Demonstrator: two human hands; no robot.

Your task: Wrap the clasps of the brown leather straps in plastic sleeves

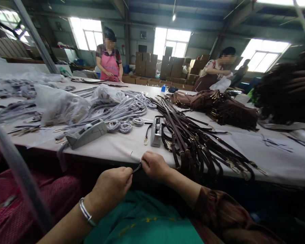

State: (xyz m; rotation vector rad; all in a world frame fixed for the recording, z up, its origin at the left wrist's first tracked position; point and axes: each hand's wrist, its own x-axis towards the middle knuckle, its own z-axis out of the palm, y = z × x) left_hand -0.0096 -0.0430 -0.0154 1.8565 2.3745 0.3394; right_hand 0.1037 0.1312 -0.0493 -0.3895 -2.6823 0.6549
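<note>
At the table's near edge, my left hand (113, 186) and my right hand (154, 165) pinch a thin dark strap (136, 168) stretched in the short gap between them. Most of the strap is hidden in my fingers. Just beyond my right hand stands a grey tape dispenser (156, 135). A short strap end with a gold clasp (145, 139) lies beside it. To the right spreads a heap of dark brown straps (185, 135) with gold buckles and clips, some hanging over the edge. Several grey coiled straps (125, 127) lie left of the dispenser.
A second tape dispenser (87, 134) sits left on the white table (117, 147). Grey straps and plastic bags (63, 105) cover the left side. Brown fringed pieces (218, 106) are piled at the right. Two co-workers stand across the table. A metal pole (17, 169) rises at my left.
</note>
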